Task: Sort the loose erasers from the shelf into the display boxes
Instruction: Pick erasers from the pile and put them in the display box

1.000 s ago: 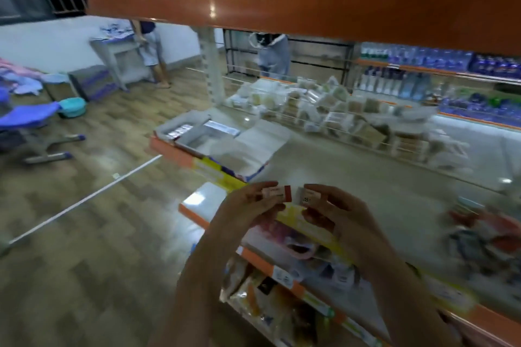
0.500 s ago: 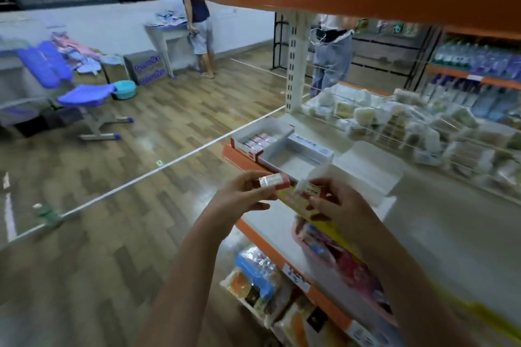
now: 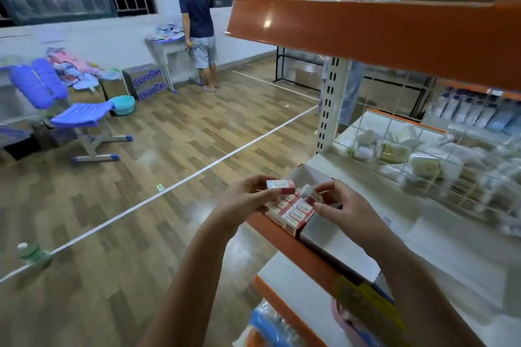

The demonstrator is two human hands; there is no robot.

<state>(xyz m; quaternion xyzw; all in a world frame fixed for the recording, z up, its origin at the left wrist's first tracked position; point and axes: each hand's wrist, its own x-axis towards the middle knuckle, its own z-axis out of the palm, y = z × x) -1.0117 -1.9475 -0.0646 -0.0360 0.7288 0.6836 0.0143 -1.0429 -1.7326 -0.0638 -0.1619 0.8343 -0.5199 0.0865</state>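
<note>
The small, light, rigid red-and-white wrapped eraser point(image 3: 280, 185), pinched endwise by the left hand point(image 3: 245, 200) above the open white cardboard display box point(image 3: 293, 213), likely has slippery film; the right hand point(image 3: 342, 205) pinches another.

Two bare forearms enter from the lower edge, each ending in a bare hand: left hand point(image 3: 244, 200), right hand point(image 3: 345, 207). No sleeve, glove, watch, ring or bracelet is visible on either forearm, wrist or hand. The fingernails that show are short and without visible polish.
</note>
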